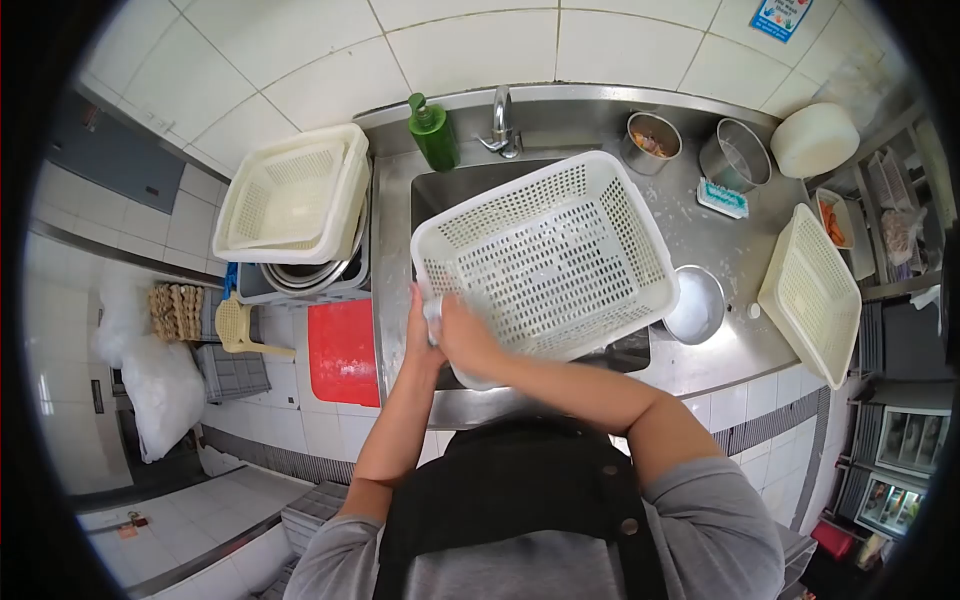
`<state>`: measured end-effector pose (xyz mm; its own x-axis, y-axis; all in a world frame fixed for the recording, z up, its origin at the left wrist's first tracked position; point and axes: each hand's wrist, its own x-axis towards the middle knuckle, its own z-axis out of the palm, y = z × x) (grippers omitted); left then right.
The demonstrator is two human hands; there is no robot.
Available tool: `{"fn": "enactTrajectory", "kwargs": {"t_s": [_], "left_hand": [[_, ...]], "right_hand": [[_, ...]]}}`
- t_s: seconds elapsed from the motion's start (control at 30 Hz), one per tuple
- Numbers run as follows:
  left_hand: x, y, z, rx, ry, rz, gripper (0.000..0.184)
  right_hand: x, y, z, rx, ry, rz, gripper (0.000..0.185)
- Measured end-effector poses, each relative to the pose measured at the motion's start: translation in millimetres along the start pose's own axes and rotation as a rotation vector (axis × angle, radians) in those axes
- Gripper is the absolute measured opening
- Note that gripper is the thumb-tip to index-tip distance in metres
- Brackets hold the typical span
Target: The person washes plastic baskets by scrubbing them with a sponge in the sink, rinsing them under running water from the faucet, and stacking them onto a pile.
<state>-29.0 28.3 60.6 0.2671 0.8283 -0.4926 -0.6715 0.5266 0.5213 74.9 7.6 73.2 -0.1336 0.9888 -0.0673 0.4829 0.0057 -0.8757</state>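
A white perforated plastic basket [555, 275] is tilted over the sink [432, 190], its open side facing me. My left hand [421, 335] is closed on the basket's near left corner, with the thumb up along the outside. Crossing over from the right, my right hand [468, 335] is at the inner side of that same corner, close beside the left. Motion blurs its fingers, so whether it holds anything is hidden. Something pale greyish [433, 312] shows between the two hands; I cannot make out what it is.
Behind the sink are a faucet [502, 125] and a green pump bottle [433, 135]. Stacked white baskets [290, 195] stand left, above a red board [342, 350]. To the right are a metal bowl [695, 305], a scrub brush [722, 198], metal pots [735, 155] and another basket [812, 295].
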Motion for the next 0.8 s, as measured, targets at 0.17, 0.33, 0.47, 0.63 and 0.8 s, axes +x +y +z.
{"fn": "enactTrajectory", "kwargs": {"t_s": [0.17, 0.33, 0.47, 0.63, 0.8], "left_hand": [[2, -20, 33, 0.096, -0.027, 0.223, 0.064], [29, 4, 1, 0.104, 0.018, 0.268, 0.044], [32, 9, -4, 0.291, 0.086, 0.370, 0.078], [21, 23, 4, 0.427, 0.149, 0.445, 0.085], [11, 32, 39, 0.458, 0.164, 0.504, 0.084]], "right_hand": [[80, 10, 0, -0.023, 0.377, -0.044, 0.029], [-2, 25, 22, 0.084, 0.095, 0.081, 0.039], [-47, 10, -33, -0.197, -0.417, 0.106, 0.037], [-14, 167, -90, -0.538, -0.300, 0.097, 0.032], [-2, 178, -80, -0.357, -0.398, 0.214, 0.041]]}}
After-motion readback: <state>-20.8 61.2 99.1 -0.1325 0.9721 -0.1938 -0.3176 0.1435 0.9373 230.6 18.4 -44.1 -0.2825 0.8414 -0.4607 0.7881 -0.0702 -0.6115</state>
